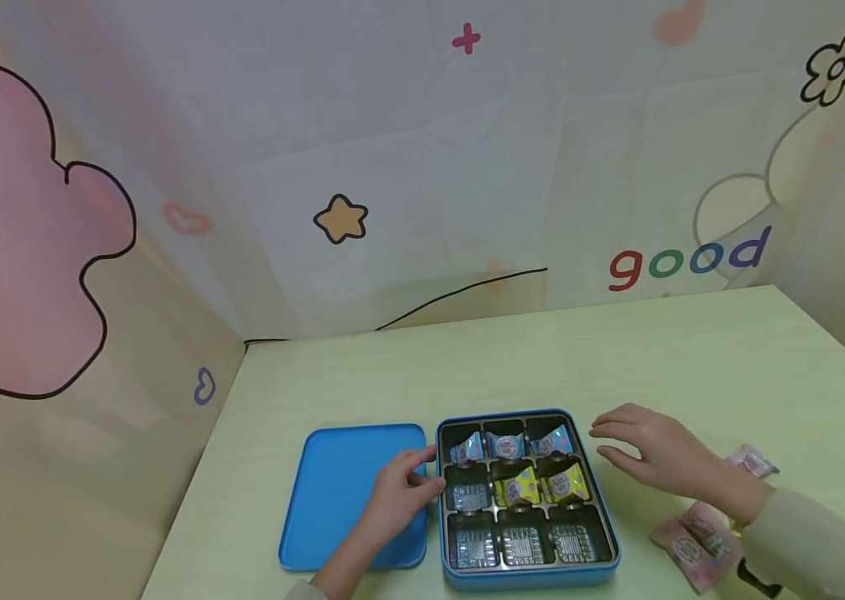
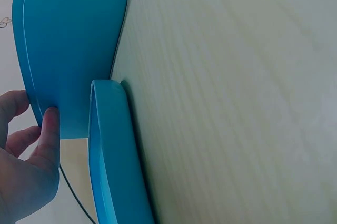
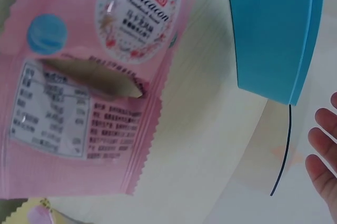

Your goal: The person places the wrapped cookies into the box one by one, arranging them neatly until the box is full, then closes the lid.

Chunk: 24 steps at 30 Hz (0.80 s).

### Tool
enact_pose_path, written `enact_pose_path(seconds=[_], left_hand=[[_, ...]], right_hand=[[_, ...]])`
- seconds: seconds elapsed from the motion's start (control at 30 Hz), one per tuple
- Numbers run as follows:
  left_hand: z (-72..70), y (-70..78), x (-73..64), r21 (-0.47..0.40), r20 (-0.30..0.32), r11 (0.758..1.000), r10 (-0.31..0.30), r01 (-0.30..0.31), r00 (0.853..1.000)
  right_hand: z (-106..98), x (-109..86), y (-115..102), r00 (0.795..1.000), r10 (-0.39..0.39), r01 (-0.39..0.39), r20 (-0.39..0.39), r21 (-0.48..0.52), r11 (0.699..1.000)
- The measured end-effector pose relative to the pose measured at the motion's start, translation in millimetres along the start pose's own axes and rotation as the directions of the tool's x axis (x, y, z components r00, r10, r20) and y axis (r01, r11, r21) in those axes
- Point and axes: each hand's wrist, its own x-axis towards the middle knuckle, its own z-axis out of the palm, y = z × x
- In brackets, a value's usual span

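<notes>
A blue box with a dark divided tray stands on the table. Blue candy-like packets sit in its far row, and two yellow packets in the middle row's centre and right compartments. The middle-left compartment and the near row show their ribbed floors. My left hand touches the box's left side with thumb and fingertips; in the left wrist view, they meet the wall near the rim. Past the box's right edge hovers my right hand, fingers loosely extended and holding nothing.
A blue lid lies left of the box, partly under my left forearm. On the right, pink Macacon packets lie near my right sleeve, another pink packet beyond the wrist. A yellow packet is partly hidden. A printed curtain hangs behind.
</notes>
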Motion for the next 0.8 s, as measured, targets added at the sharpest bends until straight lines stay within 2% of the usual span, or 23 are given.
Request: enact_pose_path(seconds=[0.53,0.8], left_hand=[[-0.4,-0.7,1.3,0.009,0.005,1.000,0.008,-0.008,1.000],[-0.5,-1.0,0.9,0.003,0.004,1.000,0.013,-0.013,1.000]], right_hand=[[-4.9,-20.1,14.6,0.992,0.123,-0.121,0.041,-0.043,0.992],[-6.0,-32.8,21.1,0.971,0.215,-0.210,0.106,-0.049,0.976]])
